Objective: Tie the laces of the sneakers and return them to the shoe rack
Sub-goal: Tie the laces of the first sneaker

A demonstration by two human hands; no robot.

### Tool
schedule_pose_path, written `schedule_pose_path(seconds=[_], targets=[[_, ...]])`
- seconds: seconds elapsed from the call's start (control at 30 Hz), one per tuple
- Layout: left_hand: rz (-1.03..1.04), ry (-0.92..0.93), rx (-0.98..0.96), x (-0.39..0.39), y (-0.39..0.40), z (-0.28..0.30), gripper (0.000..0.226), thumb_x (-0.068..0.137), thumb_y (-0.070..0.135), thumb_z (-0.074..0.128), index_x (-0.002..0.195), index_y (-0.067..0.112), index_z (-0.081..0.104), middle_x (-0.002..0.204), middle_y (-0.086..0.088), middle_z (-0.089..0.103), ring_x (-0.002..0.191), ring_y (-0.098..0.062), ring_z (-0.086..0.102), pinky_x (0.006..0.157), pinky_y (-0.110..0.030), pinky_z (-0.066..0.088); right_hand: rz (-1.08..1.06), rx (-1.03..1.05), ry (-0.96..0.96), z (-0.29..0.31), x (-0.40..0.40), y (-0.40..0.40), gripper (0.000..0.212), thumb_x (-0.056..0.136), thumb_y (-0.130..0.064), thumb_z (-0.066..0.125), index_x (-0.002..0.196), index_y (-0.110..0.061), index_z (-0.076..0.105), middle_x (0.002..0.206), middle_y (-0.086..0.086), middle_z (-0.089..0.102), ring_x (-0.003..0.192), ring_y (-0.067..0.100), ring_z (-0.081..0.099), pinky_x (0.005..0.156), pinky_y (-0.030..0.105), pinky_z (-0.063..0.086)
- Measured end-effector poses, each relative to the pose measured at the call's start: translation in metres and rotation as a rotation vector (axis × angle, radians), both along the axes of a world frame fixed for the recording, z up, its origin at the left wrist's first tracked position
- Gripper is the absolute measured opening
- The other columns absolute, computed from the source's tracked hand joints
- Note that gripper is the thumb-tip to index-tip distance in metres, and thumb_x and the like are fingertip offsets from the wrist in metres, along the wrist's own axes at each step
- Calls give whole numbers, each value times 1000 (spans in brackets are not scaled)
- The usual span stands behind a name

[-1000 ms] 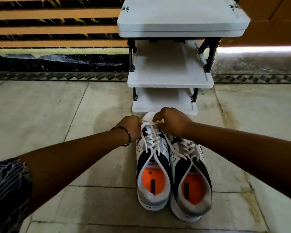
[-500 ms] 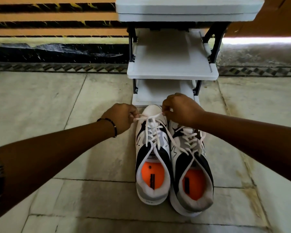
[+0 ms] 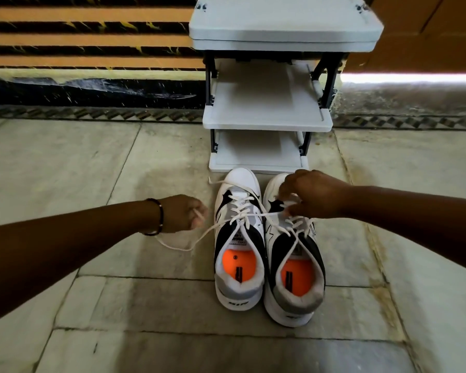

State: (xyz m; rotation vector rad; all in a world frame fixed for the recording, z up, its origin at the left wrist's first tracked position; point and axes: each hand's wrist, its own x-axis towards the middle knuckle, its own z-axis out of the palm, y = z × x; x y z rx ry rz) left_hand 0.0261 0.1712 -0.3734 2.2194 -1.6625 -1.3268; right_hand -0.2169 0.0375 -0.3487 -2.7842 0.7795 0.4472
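Observation:
Two white, black and grey sneakers with orange insoles stand side by side on the floor, toes toward the shoe rack [image 3: 267, 122]. The left sneaker [image 3: 238, 238] has white laces [image 3: 242, 215] pulled out to both sides. My left hand [image 3: 183, 214] is fisted on one lace end, left of the shoe, with slack lace looping on the floor. My right hand [image 3: 311, 195] pinches the other lace end above the toe of the right sneaker [image 3: 293, 265], whose laces hang loose.
The grey three-tier shoe rack stands against a wall with orange and black stripes [image 3: 86, 36]; its shelves hold nothing. Stone floor tiles [image 3: 92, 170] spread to both sides and toward me.
My hands have drawn apart from the left sneaker's toe, pulling the lace ends out sideways. The left hand moved left and toward me; the right hand moved over the right sneaker.

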Motion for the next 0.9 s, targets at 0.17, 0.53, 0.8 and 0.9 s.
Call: schedule_pose_path(seconds=[0.17,0.53,0.8,0.9], targets=[[-53,60,-245,-40,-10,5,28,83,2,57,108,12,63,90,3,57,82,-8,53,70,-12,42,-35,203,-163,-2,26,27,29,79,-37,65,102,-19,69,104,2,67,97,20,59,83,34,48],[-247,-188,-368,-37,-2,15,7,85,13,54,86,14,61,96,-6,70,91,-19,61,82,-30,48,-85,211,-272,-2,35,49,16,85,-22,59,91,-15,72,93,8,73,87,23,62,78,36,50],[-501,-510,-285,-32,3,22,26,91,16,43,113,16,57,115,-12,56,102,-29,55,86,-38,47,68,33,-165,-2,25,46,11,83,-12,57,84,-15,67,92,6,69,93,22,60,74,34,50],[-512,-513,-234,-28,7,18,25,92,18,41,108,17,60,112,-12,55,100,-30,55,87,-40,47,118,18,-116,-7,26,52,17,81,-7,53,89,-13,67,97,10,67,95,26,60,73,32,48]])
